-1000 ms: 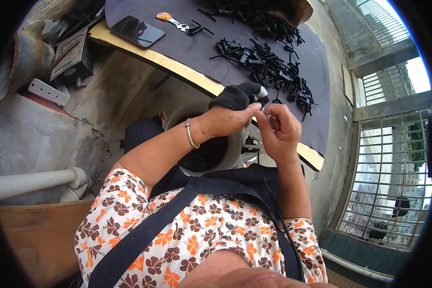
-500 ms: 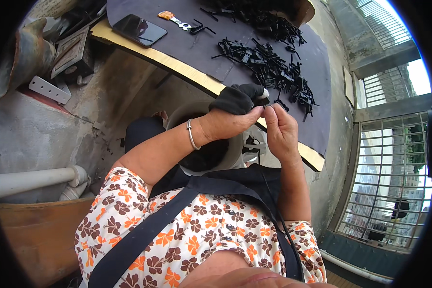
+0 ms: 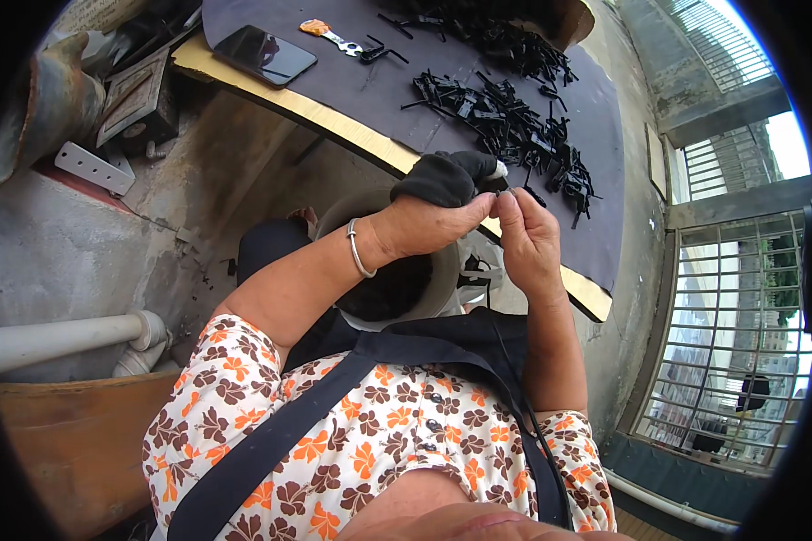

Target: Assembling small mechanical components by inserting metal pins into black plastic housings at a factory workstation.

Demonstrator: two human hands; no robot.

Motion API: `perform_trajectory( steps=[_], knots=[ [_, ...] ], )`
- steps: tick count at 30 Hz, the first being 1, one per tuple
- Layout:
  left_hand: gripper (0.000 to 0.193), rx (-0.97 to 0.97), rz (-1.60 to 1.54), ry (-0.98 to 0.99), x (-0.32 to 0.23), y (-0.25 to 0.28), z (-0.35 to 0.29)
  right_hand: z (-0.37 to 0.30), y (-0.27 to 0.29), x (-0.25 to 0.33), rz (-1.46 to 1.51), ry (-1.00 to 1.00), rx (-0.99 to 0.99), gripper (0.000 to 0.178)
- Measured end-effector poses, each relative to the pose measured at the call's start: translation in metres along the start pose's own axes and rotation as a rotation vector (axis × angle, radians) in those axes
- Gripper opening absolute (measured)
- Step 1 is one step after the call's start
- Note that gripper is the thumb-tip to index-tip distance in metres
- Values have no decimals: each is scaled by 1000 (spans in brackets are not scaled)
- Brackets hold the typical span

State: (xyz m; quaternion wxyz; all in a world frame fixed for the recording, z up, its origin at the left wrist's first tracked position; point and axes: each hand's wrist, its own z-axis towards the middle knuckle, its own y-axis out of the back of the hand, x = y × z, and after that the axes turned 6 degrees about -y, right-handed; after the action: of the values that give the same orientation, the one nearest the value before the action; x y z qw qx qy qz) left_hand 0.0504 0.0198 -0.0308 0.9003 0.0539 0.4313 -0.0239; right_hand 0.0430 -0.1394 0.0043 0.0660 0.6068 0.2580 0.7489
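Over the table's near edge, my two hands meet fingertip to fingertip. My left hand (image 3: pixel 442 206), partly covered by a black glove (image 3: pixel 440 179) with the thumb bare, is closed on a small black part (image 3: pixel 498 187). Bare, with thumb and forefinger pinched together, my right hand (image 3: pixel 528 236) grips the same part from the other side. Fingers hide most of the part, so its exact kind does not show. Just beyond the hands lies a heap of small black parts with thin rods (image 3: pixel 505 117) on the dark tabletop (image 3: pixel 406 108).
At the table's far left lie a black phone (image 3: pixel 263 56), an orange-handled metal wrench (image 3: pixel 331 37) and bent black hex keys (image 3: pixel 383 51). Another black heap (image 3: pixel 496 41) sits farther back. Below my left forearm stands a pale bucket (image 3: pixel 444 281) with dark contents. A barred window (image 3: pixel 731 334) is at right.
Both hands stay together at nearly the same spot, with only slight finger shifts around the small black part. The whole view has moved very slightly.
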Motion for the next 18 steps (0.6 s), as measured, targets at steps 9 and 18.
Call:
perform_trajectory(
  steps=[9, 18],
  knots=[
    [15, -37, 388, -295, -8, -4, 0, 4, -11, 1, 245, -80, -14, 22],
    [14, -119, 80, -194, 3, 0, 5, 1, 0, -13, 118, -60, -46, 14]
  ],
)
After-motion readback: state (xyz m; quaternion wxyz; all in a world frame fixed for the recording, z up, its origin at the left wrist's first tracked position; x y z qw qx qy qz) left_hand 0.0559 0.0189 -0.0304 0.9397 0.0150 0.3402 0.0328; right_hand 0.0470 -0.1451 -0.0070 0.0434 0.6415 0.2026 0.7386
